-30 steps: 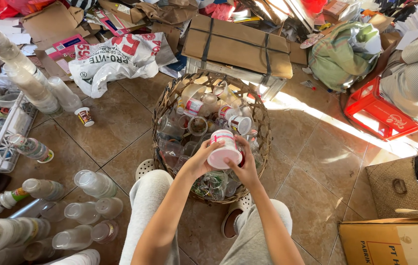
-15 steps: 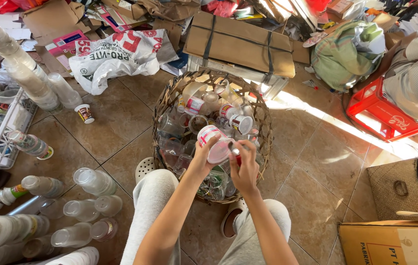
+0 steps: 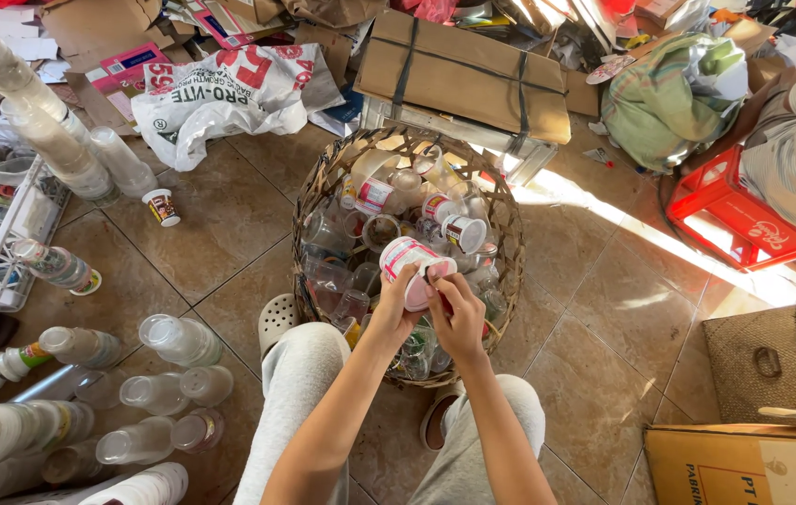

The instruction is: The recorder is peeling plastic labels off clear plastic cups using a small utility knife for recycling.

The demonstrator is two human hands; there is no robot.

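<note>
Tilted since earlier, the light, crushable pink-and-white cup point(image 3: 414, 269) sits in the left hand point(image 3: 396, 309); right hand point(image 3: 454, 313) apparently pinches its rim.

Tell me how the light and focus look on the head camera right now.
Head view: a hard sunlight band crosses the tiled floor right of the round woven basket, nearly blown out; the pink-and-white plastic cup in both hands sits in shade, sharp; edges bend slightly.

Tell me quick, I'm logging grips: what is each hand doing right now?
Left hand: closed around the pink-and-white plastic cup, over the wicker basket.
Right hand: fingers pinching at the cup's rim.
</note>
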